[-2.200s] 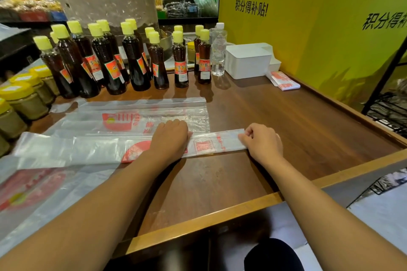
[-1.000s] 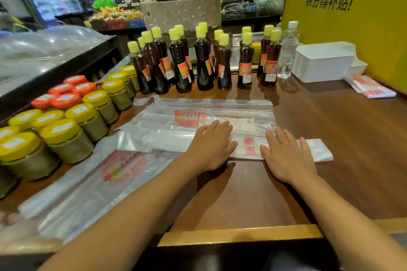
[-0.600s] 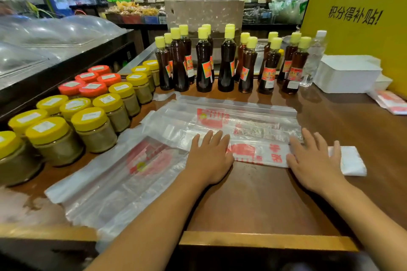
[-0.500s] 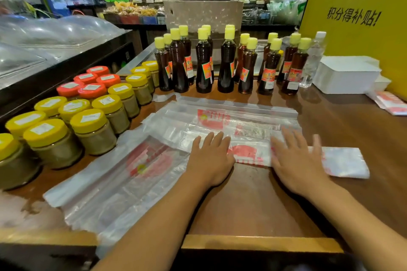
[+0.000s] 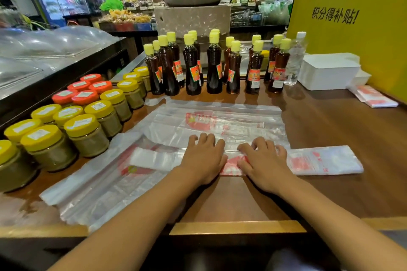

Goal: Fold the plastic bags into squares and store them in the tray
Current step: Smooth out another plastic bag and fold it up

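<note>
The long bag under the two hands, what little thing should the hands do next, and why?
Probably fold the free right end over toward the middle. The folded bag is a long narrow strip, not a square. Both the left hand and the right hand press on its middle, and the right end sticks out flat on the table.

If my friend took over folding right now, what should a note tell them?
Left hand and right hand: both lie side by side on the bag strip, fingers bent, pressing it to the counter.
Done: this bag is a long narrow strip; not yet a square.
Left: fold it into a square, fold the flat bags behind and at left, then store all in the white tray at back right, next to finished squares.
</note>
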A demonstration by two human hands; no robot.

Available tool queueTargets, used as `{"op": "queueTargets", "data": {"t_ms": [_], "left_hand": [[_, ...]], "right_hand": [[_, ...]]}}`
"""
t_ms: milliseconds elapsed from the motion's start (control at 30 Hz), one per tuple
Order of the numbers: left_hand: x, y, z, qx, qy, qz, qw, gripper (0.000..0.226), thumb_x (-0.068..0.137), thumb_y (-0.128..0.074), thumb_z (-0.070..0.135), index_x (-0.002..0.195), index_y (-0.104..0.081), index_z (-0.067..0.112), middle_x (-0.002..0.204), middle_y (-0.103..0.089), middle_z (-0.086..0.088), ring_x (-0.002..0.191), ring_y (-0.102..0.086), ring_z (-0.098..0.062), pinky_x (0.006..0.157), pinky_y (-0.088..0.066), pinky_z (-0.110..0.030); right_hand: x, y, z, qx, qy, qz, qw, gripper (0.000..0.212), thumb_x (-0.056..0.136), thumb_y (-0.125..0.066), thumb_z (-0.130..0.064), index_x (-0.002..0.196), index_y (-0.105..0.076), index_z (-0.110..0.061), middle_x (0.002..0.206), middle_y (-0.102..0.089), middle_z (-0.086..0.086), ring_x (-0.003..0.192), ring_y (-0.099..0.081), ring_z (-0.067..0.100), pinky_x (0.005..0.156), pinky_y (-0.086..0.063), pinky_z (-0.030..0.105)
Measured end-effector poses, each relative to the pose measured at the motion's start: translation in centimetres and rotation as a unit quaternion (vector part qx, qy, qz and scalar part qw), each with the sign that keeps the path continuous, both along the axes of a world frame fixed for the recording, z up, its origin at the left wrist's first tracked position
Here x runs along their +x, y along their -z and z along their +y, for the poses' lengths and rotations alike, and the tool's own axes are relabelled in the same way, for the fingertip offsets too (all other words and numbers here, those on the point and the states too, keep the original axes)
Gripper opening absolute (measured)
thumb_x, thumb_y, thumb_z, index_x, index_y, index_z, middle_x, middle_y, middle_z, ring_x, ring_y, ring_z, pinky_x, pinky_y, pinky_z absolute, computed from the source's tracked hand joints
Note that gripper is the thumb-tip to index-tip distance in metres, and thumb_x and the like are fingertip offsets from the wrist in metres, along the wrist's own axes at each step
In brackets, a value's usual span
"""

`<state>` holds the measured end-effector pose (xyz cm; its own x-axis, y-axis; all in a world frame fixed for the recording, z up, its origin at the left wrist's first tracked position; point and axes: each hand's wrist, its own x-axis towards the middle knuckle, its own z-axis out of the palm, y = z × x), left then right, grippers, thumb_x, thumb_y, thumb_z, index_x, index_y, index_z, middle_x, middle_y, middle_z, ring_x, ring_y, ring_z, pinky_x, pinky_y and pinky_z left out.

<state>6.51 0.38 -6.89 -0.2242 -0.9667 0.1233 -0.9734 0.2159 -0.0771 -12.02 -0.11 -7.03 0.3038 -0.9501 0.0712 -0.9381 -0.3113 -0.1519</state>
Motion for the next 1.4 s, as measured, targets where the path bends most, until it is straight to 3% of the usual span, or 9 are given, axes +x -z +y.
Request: {"op": "queueTargets", "data": {"t_ms": [200,333,500,633,700,800,1100,1400], "left_hand": [[-2.3,-0.4,1.1,-0.010,0.055,0.035,0.998,0.036,0.104,-0.044,0.046,0.133,-0.054,0.027,0.127,-0.056,-0.004,0.112,-0.051,-0.023,0.100,-0.043,-0.039],[-2.8,0.1,1.7,-0.032,0.065,0.085,0.994,0.036,0.102,-0.049,0.048,0.128,-0.065,0.029,0.117,-0.059,-0.001,0.104,-0.053,-0.020,0.086,-0.041,-0.033],[-2.4,0.3,1.3,-0.037,0.075,0.115,0.990,0.032,0.101,-0.052,0.047,0.120,-0.072,0.031,0.108,-0.062,0.002,0.097,-0.054,-0.018,0.083,-0.047,-0.037],[-2.1,0.5,1.2,-0.033,0.074,0.167,0.983,0.039,0.097,-0.061,0.045,0.134,-0.058,0.032,0.120,-0.063,0.006,0.104,-0.056,-0.014,0.090,-0.050,-0.034],[-1.8,0.5,1.3,-0.025,0.071,0.202,0.976,0.037,0.096,-0.065,0.042,0.130,-0.054,0.032,0.119,-0.063,0.007,0.102,-0.056,-0.013,0.089,-0.051,-0.033],[-0.9,0.4,1.0,-0.012,0.086,0.174,0.981,0.020,0.098,-0.061,0.039,0.115,-0.061,0.028,0.115,-0.061,0.007,0.102,-0.053,-0.013,0.087,-0.049,-0.033],[1.0,-0.1,0.5,-0.001,0.067,0.155,0.986,0.014,0.098,-0.061,0.041,0.103,-0.063,0.027,0.108,-0.060,0.008,0.094,-0.049,-0.010,0.083,-0.047,-0.031],[0.5,-0.6,0.8,-0.003,0.108,0.107,0.988,0.017,0.099,-0.058,0.039,0.111,-0.064,0.028,0.113,-0.061,0.007,0.098,-0.051,-0.013,0.083,-0.050,-0.033]], "right_hand": [[-2.2,0.5,1.1,-0.044,0.019,-0.055,0.997,0.038,0.100,-0.045,-0.051,0.136,-0.053,-0.044,0.131,-0.045,-0.005,0.123,-0.039,0.017,0.102,-0.029,0.039],[-2.7,0.3,1.1,-0.070,0.036,-0.054,0.995,0.033,0.099,-0.050,-0.050,0.130,-0.062,-0.044,0.126,-0.050,-0.005,0.119,-0.044,0.016,0.096,-0.035,0.037],[-2.8,0.1,0.6,-0.081,0.015,-0.052,0.995,0.030,0.101,-0.050,-0.045,0.123,-0.070,-0.038,0.113,-0.058,-0.003,0.108,-0.049,0.019,0.088,-0.041,0.037],[-2.7,0.3,0.7,-0.080,0.000,-0.113,0.990,0.036,0.097,-0.061,-0.038,0.132,-0.055,-0.032,0.119,-0.060,-0.003,0.112,-0.052,0.022,0.090,-0.040,0.040],[-2.7,0.4,0.6,-0.073,0.001,-0.151,0.986,0.037,0.094,-0.066,-0.035,0.127,-0.050,-0.032,0.116,-0.060,-0.003,0.108,-0.052,0.021,0.089,-0.041,0.040],[-2.9,0.7,0.4,-0.065,0.001,-0.130,0.989,0.020,0.096,-0.062,-0.037,0.115,-0.058,-0.033,0.121,-0.055,-0.004,0.111,-0.048,0.019,0.091,-0.039,0.038],[-3.1,0.7,0.2,-0.057,-0.008,-0.163,0.985,0.008,0.094,-0.066,-0.037,0.099,-0.070,-0.031,0.111,-0.058,-0.008,0.108,-0.048,0.016,0.088,-0.036,0.035],[-2.3,0.3,0.5,-0.069,0.016,-0.123,0.990,0.010,0.096,-0.063,-0.037,0.100,-0.068,-0.030,0.108,-0.060,-0.007,0.106,-0.049,0.019,0.079,-0.030,0.032]]}}
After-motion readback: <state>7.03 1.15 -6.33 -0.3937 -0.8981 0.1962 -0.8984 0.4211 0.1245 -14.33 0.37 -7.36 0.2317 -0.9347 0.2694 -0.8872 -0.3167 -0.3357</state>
